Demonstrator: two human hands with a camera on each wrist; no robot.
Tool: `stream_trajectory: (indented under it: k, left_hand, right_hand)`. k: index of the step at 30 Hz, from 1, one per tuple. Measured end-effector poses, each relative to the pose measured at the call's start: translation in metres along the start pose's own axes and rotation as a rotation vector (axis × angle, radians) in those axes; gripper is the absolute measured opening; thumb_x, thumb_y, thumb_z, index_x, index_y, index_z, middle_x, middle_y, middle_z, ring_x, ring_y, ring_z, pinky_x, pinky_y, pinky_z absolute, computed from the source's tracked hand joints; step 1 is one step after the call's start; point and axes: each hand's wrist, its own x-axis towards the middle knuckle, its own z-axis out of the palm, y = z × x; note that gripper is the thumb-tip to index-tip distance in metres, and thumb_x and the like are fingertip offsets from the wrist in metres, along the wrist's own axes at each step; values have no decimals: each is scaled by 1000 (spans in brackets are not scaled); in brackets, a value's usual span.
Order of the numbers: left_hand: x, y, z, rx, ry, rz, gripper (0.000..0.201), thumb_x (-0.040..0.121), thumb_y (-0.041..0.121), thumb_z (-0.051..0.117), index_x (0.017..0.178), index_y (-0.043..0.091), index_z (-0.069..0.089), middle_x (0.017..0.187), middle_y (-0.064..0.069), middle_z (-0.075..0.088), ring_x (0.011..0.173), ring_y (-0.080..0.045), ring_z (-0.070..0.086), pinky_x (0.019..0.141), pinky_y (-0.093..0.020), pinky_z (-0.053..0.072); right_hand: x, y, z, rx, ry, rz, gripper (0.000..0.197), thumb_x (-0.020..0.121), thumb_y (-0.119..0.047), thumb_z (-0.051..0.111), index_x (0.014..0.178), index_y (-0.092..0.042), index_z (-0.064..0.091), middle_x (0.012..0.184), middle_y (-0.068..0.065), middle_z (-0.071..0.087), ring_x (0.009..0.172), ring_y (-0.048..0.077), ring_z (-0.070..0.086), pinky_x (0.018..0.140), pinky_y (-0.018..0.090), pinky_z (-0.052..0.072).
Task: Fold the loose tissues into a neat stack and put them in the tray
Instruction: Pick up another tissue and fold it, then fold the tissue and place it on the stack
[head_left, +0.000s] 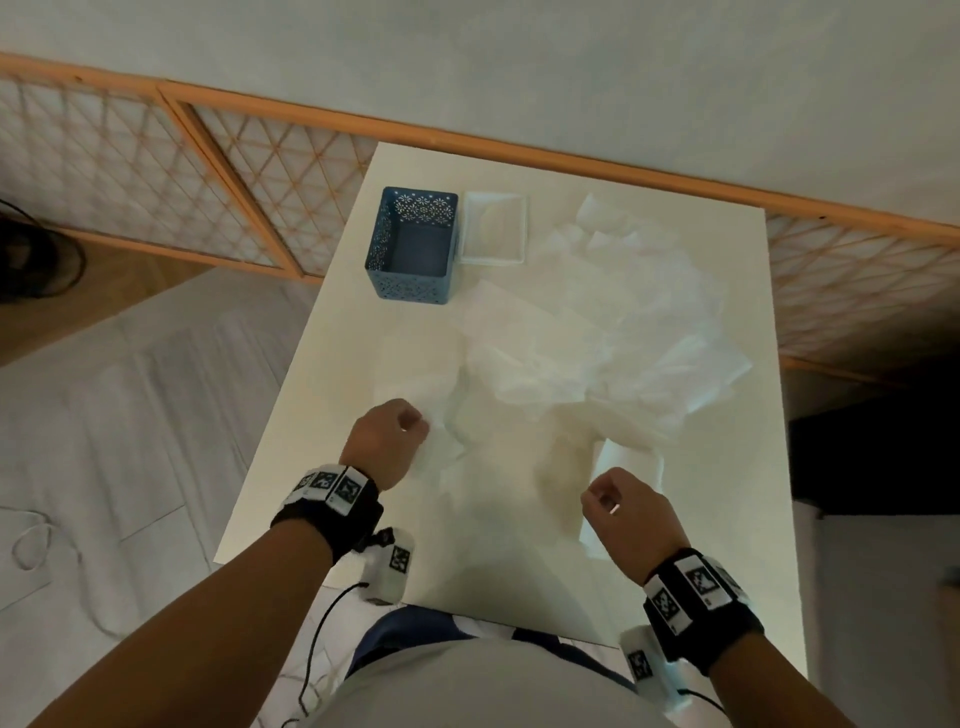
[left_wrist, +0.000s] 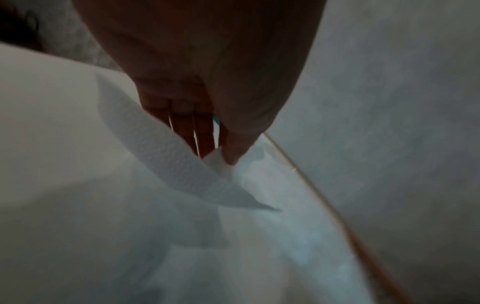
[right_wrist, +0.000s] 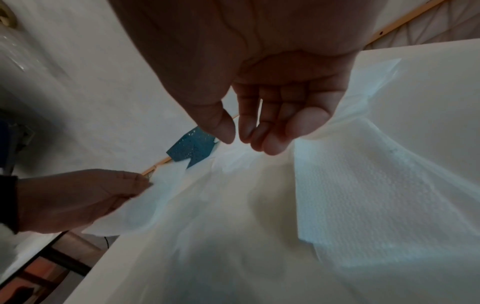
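Pinching one tissue (head_left: 436, 441) by a corner with the left hand (head_left: 387, 441), left of centre in the head view, thumb closed against the fingertips in the left wrist view, with the rest of the sheet trailing onto the table (head_left: 493, 545); hovering with the right hand (head_left: 628, 514) at lower right, fingers loosely curled, thumb near the index with a gap and nothing seen between them, just above another sheet that rises by its little-finger side, though cannot tell whether touching it. Leaving the loose tissues (head_left: 597, 332) as an overlapping heap across the centre and right of the table, not yet folded or stacked, with nothing visible inside the white shallow tray (head_left: 493, 228) or the blue perforated basket (head_left: 410, 249) just beside it at upper centre; cannot say for certain which of the two counts as the tray. Likely to tear the thin sheet if pulled by a single corner while pinned under the heap; likely to drag neighbouring sheets along, or over the right table edge where some already lie close. Likely to fold crooked with only one corner controlled, giving a lopsided stack. Could also nudge the light tray when reaching across, or snag tissue on the basket's perforations
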Motion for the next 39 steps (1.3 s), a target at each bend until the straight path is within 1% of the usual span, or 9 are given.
stream_trajectory:
  k: [5,12,17,24,27,29,32,35,39]
  left_hand:
    - [-26,85,-25,-496,-212,123,15,100,22,70,87,15,70,85,-2,71,77,-13,62,83,-36,54]
    - [-62,176,-60,-795,-425,240,34,107,13,56,81,26,73,77,6,66,68,-11,57,61,-25,43]
    - [-72,206,-61,-1076,-623,223,7,91,23,71,85,20,72,83,3,66,76,-11,62,69,-24,52]
    - [-81,232,-51,-1213,-751,157,22,95,17,63,100,18,84,104,-7,77,95,-21,73,83,-31,60]
    - [-86,237,-49,-1291,-786,168,11,82,26,80,90,21,85,93,-4,78,84,-19,76,77,-29,62]
    - [-89,231,-47,-1349,-739,82,28,94,32,66,77,24,85,81,-1,78,75,-15,76,71,-26,61]
    - [-91,225,-52,-1544,-863,12,61,106,60,45,110,12,82,111,-14,78,104,-31,75,90,-42,61]
    - [-90,217,-54,-1463,-623,-11,97,86,92,28,129,21,76,138,-10,69,129,-33,65,104,-49,55]
    - [-99,206,-54,-1254,-501,123,87,84,83,49,139,18,68,140,-9,67,127,-30,60,96,-45,53]
  right_hand:
    - [8,-21,-35,146,76,-98,13,96,-37,69,106,-31,64,110,-14,64,89,0,65,72,12,43]
    - [-7,-66,-111,462,156,-225,35,97,-43,68,130,-35,61,131,-23,62,115,-9,59,85,7,45]
    - [-19,-83,-145,703,157,-324,55,88,-62,61,134,-32,65,131,-16,69,124,4,62,108,36,48]
    - [-27,-91,-163,965,-71,-344,88,79,-75,72,116,5,66,116,31,68,97,36,63,88,47,45]
    - [-30,-88,-165,964,32,-359,63,74,-59,85,96,-4,67,98,22,69,88,33,62,81,53,46]
    - [-30,-85,-167,940,115,-346,38,77,-51,83,88,-17,70,101,17,74,89,33,67,85,60,52]
    - [-32,-84,-171,899,220,-349,31,81,-51,79,89,-22,69,100,16,75,88,32,68,88,69,53]
    - [-36,-82,-176,857,295,-369,23,86,-45,76,90,-23,70,96,9,76,87,33,70,85,64,56]
    - [-41,-80,-180,775,370,-368,18,94,-34,77,89,-19,68,90,7,76,86,34,71,79,58,58]
